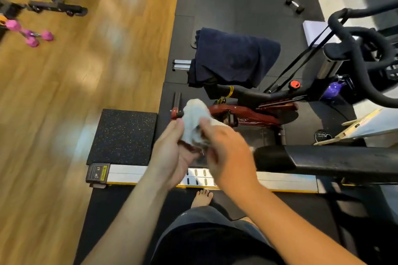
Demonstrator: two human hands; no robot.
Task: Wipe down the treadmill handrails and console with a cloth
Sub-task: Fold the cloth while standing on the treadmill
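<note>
While most of the floor at far left is bare wood, two pink dumbbells [30, 33] lie crossed on it near a black rack base [57, 7]. One speckled black rubber mat [123, 136] sits just beside the treadmill side rail [129, 173], a silver strip with a yellow edge and one warning label at its end. Above the rail, the left hand [172, 155] cups and grips one pale grey cloth [195, 119] from beneath, fingers curled around its lower part. The right hand [226, 153] meets it from the other side, thumb and fingers pinching the same cloth; blur hides finer detail. One bare foot [202, 198] stands on the belt below. One dark navy towel [232, 58] drapes over the exercise bike [258, 103]. One black dumbbell [295, 4] lies farther back. The black treadmill handrail [333, 160] runs off to the right, just beside the right hand and apart from the cloth.
</note>
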